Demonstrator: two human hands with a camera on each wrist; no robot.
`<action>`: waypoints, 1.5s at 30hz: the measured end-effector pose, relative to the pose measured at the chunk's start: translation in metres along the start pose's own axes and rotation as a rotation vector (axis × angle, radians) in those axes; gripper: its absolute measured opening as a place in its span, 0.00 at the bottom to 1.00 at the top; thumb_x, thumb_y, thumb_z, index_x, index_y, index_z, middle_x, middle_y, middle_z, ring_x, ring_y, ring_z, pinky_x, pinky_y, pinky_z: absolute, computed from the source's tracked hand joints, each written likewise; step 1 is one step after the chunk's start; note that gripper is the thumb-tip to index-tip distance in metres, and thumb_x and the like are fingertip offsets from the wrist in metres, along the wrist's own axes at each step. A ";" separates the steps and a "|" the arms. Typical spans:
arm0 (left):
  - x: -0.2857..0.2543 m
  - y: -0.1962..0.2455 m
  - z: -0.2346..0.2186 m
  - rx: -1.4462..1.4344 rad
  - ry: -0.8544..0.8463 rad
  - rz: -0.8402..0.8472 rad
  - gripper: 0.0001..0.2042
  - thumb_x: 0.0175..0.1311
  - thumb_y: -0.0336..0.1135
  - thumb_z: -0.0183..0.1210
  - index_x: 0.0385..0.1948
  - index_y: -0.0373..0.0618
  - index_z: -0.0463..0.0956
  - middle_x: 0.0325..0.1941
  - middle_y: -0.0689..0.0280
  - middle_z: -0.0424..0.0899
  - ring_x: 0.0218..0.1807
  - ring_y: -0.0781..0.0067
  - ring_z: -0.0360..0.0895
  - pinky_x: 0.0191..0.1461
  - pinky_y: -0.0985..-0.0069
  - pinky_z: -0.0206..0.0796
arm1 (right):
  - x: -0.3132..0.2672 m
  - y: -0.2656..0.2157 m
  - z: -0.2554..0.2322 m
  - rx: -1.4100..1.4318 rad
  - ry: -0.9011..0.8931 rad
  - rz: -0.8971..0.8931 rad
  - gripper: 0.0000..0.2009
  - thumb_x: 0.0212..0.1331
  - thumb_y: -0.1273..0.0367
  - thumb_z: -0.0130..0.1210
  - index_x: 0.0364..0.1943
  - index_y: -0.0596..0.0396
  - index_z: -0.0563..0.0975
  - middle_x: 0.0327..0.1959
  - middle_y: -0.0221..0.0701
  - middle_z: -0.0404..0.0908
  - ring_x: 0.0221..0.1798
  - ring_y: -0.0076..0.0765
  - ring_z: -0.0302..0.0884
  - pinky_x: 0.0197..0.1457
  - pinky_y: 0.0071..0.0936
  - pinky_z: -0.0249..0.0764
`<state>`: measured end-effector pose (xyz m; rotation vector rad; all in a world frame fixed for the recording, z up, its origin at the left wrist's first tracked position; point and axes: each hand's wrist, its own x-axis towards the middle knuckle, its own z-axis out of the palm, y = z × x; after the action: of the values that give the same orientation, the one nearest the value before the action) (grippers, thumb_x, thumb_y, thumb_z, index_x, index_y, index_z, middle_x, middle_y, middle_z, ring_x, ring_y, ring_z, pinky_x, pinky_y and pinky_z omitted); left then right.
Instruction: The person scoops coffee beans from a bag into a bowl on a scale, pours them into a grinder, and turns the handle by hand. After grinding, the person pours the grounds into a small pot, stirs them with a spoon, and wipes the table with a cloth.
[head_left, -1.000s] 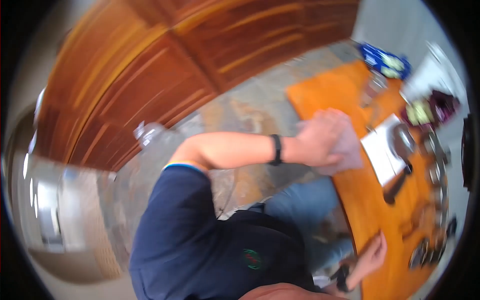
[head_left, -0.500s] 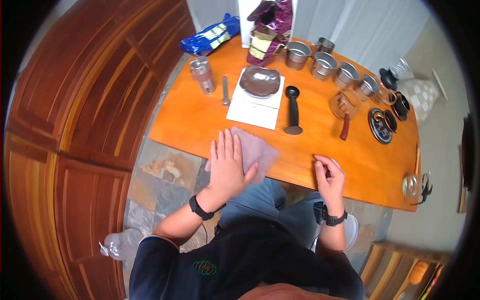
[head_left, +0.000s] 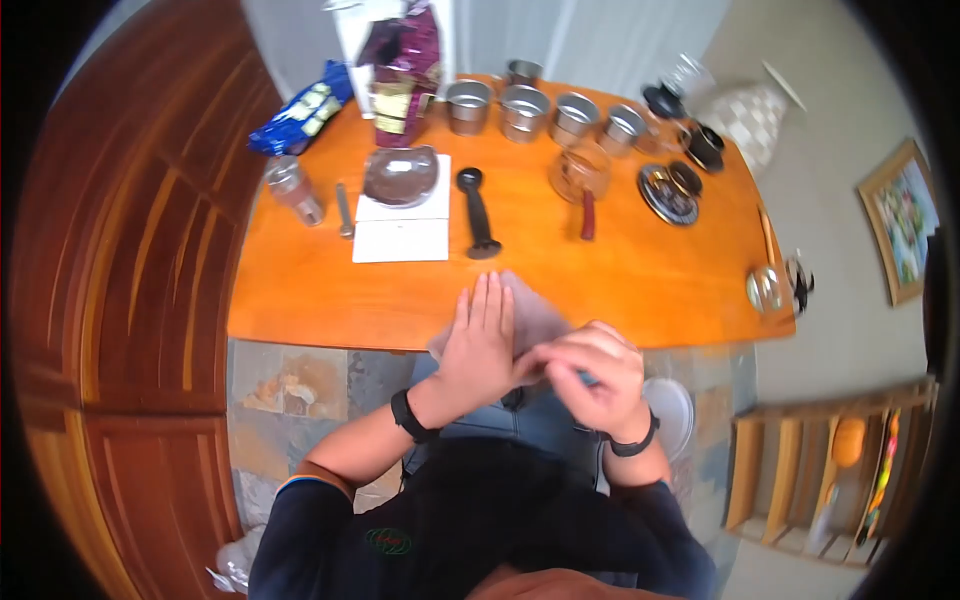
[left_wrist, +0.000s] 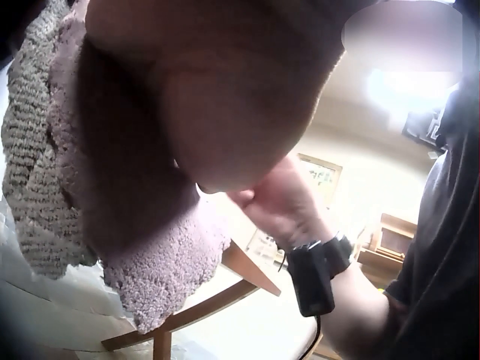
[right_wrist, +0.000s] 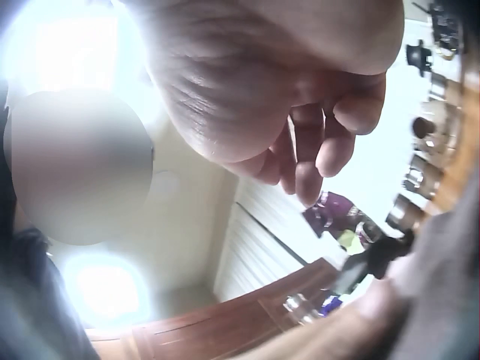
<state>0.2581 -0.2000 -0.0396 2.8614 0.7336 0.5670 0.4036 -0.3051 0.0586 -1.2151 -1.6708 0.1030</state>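
Observation:
In the head view, my left hand (head_left: 480, 345) lies with its fingers straight on a mauve cloth (head_left: 530, 303) at the table's front edge. The left wrist view shows the ribbed, fuzzy cloth (left_wrist: 161, 270) drooping beneath that hand. My right hand (head_left: 598, 378) hovers beside it, close to the cloth's right side, fingers loosely bent. Nothing shows within its fingers in the right wrist view, where the palm (right_wrist: 262, 75) fills the top. Just beyond the left fingertips lies a black coffee scoop (head_left: 477, 215).
A white scale (head_left: 402, 240) bears a dark dish (head_left: 401, 176). A grinder (head_left: 293, 190), a small spoon (head_left: 344, 212), a maroon bag (head_left: 405, 80) and a blue bag (head_left: 305, 108) are leftward. Metal cups (head_left: 524, 112), a glass pot (head_left: 580, 172) and a dark plate (head_left: 667, 194) stand rightward.
The head view has swung round to face the table squarely. My left hand and the cloth have shifted right along the front edge, while my right hand has come in beside them.

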 end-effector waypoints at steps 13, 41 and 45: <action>0.039 0.005 0.013 0.012 -0.104 0.079 0.42 0.68 0.58 0.52 0.68 0.23 0.56 0.75 0.36 0.53 0.78 0.40 0.47 0.79 0.52 0.37 | 0.015 -0.086 -0.003 0.360 0.050 -0.616 0.11 0.64 0.69 0.56 0.43 0.61 0.85 0.40 0.41 0.86 0.26 0.28 0.73 0.26 0.22 0.66; 0.038 -0.030 0.013 -0.892 0.218 -0.134 0.07 0.70 0.26 0.56 0.43 0.35 0.81 0.41 0.62 0.85 0.41 0.76 0.79 0.47 0.80 0.70 | -0.095 0.070 -0.052 -0.574 0.118 0.518 0.18 0.65 0.58 0.56 0.48 0.59 0.79 0.53 0.42 0.81 0.58 0.50 0.76 0.61 0.41 0.72; 0.033 -0.038 0.019 -0.984 0.170 -0.239 0.07 0.71 0.29 0.57 0.42 0.35 0.81 0.34 0.69 0.84 0.32 0.86 0.73 0.38 0.86 0.66 | -0.101 0.075 -0.081 -0.756 0.198 0.760 0.15 0.60 0.60 0.59 0.40 0.58 0.78 0.46 0.41 0.82 0.50 0.49 0.78 0.50 0.44 0.75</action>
<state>0.2755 -0.1509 -0.0545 1.8138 0.5725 0.8390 0.5107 -0.3808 -0.0142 -2.3046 -1.0016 -0.2008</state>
